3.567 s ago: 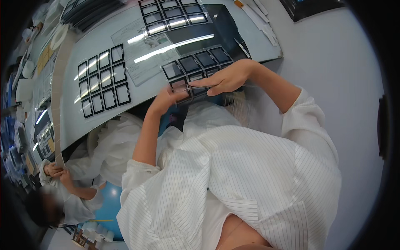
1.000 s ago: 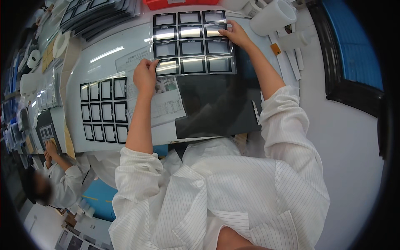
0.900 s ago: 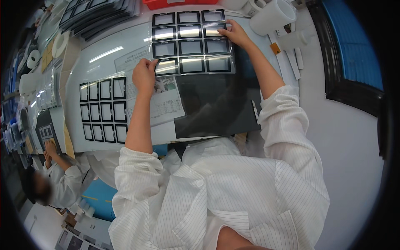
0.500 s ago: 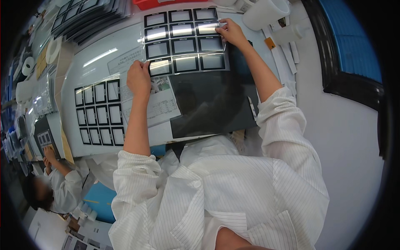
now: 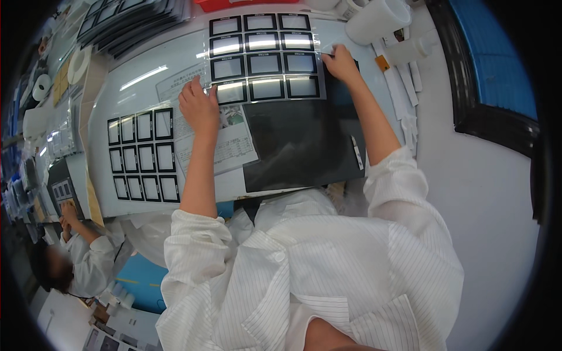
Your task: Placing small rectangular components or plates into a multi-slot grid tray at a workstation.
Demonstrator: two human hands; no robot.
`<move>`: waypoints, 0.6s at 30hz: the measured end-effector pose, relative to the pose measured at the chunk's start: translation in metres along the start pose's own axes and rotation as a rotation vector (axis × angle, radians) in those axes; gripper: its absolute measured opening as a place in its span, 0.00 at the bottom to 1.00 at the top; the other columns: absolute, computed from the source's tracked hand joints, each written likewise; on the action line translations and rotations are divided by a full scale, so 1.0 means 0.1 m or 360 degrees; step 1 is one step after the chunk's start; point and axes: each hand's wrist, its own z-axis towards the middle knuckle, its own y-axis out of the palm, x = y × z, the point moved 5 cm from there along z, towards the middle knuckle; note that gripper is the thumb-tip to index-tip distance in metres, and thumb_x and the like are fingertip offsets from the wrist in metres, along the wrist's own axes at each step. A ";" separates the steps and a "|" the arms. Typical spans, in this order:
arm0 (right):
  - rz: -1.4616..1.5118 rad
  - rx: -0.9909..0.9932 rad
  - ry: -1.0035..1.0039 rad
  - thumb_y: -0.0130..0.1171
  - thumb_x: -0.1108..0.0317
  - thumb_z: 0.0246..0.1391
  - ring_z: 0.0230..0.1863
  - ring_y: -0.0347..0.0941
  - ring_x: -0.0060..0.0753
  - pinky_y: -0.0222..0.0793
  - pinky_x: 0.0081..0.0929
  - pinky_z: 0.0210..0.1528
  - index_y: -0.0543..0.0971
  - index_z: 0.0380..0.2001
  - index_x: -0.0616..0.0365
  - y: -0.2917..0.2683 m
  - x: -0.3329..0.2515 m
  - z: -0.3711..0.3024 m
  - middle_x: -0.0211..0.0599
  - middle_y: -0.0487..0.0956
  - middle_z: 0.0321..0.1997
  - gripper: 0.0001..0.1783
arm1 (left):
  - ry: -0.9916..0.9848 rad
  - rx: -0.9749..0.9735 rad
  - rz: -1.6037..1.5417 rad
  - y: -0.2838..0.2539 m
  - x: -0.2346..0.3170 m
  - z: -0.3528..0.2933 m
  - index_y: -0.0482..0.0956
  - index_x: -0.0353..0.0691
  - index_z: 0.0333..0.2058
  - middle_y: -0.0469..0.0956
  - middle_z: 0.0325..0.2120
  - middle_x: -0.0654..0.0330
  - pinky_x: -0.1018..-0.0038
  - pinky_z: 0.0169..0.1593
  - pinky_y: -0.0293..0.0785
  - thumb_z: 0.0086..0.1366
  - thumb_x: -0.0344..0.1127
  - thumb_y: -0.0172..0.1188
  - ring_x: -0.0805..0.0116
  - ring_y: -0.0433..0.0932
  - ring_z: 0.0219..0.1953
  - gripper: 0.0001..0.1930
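A clear plastic sheet with rows of black-bordered rectangular frames (image 5: pixel 264 61) lies at the far part of the table, overlapping a black mat (image 5: pixel 304 146). My left hand (image 5: pixel 200 108) is open at the sheet's near left corner, fingers apart, thumb beside the edge. At its right edge, my right hand (image 5: pixel 341 63) is closed in a pinch. Something thin and dark shows at those fingertips, too small to make out. A second sheet of black-bordered frames (image 5: pixel 142 155) rests on the table left of my left forearm. Printed papers (image 5: pixel 234 146) lie partly beneath the first sheet.
Stacked framed sheets (image 5: pixel 140 26) fill the far left, beside a red tray (image 5: pixel 234 4). White cylindrical containers (image 5: pixel 380 20) stand far right. A pen-like white object (image 5: pixel 356 153) lies on the mat's right side. Another person (image 5: pixel 88 257) works at the left.
My left hand has loosened from the sheet's corner and spread its fingers. My right hand has shifted right and slightly down, off the sheet's edge. The sheet sits slightly farther right in view.
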 end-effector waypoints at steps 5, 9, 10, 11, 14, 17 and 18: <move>0.0374 -0.0521 0.0716 0.58 0.59 0.49 0.38 0.77 0.49 0.70 0.35 0.41 0.78 0.33 0.70 -0.02 -0.04 -0.63 0.55 0.79 0.30 0.20 | 0.0066 0.0114 0.0085 0.11 -0.11 -0.17 0.74 0.42 0.43 0.71 0.43 0.58 0.60 0.51 0.63 0.58 0.40 0.60 0.55 0.66 0.49 0.15; 0.0296 -0.0766 0.0894 0.60 0.55 0.48 0.21 0.71 0.29 0.68 0.29 0.28 0.79 0.27 0.69 0.05 -0.12 -0.61 0.42 0.76 0.20 0.21 | 0.0060 0.0113 0.0068 0.12 -0.10 -0.16 0.76 0.46 0.41 0.71 0.43 0.61 0.60 0.50 0.63 0.58 0.39 0.60 0.57 0.67 0.49 0.12; 0.0299 -0.0765 0.0885 0.60 0.55 0.48 0.21 0.71 0.29 0.68 0.29 0.28 0.79 0.27 0.69 0.05 -0.14 -0.60 0.42 0.76 0.20 0.21 | 0.0057 0.0108 0.0075 0.14 -0.09 -0.16 0.76 0.47 0.40 0.72 0.43 0.63 0.60 0.49 0.63 0.58 0.39 0.60 0.58 0.67 0.49 0.11; 0.0238 -0.0750 0.0871 0.60 0.55 0.48 0.22 0.72 0.30 0.68 0.30 0.29 0.79 0.26 0.69 0.05 -0.16 -0.57 0.43 0.76 0.21 0.22 | 0.0053 0.0117 0.0079 0.13 -0.09 -0.17 0.76 0.47 0.40 0.72 0.43 0.63 0.60 0.49 0.63 0.58 0.39 0.60 0.58 0.67 0.49 0.11; 0.0151 -0.0608 0.0847 0.60 0.54 0.47 0.23 0.74 0.35 0.69 0.35 0.33 0.78 0.25 0.69 0.04 -0.18 -0.51 0.46 0.77 0.24 0.22 | 0.0058 0.0135 0.0115 0.13 -0.09 -0.17 0.77 0.47 0.39 0.72 0.42 0.64 0.61 0.49 0.64 0.58 0.38 0.60 0.58 0.68 0.49 0.10; 0.0126 -0.0614 0.0760 0.60 0.57 0.48 0.24 0.75 0.31 0.70 0.30 0.31 0.79 0.25 0.68 0.11 -0.05 -0.53 0.43 0.77 0.24 0.19 | 0.0093 0.0150 0.0175 0.14 -0.07 -0.17 0.78 0.48 0.39 0.72 0.41 0.65 0.61 0.48 0.64 0.58 0.38 0.60 0.59 0.68 0.48 0.09; 0.0463 -0.0550 0.0813 0.60 0.58 0.48 0.20 0.73 0.30 0.69 0.30 0.28 0.78 0.20 0.68 0.14 0.02 -0.55 0.43 0.76 0.20 0.19 | 0.0089 0.0165 0.0167 0.14 -0.06 -0.17 0.78 0.49 0.39 0.72 0.41 0.65 0.60 0.48 0.64 0.58 0.38 0.60 0.59 0.68 0.48 0.09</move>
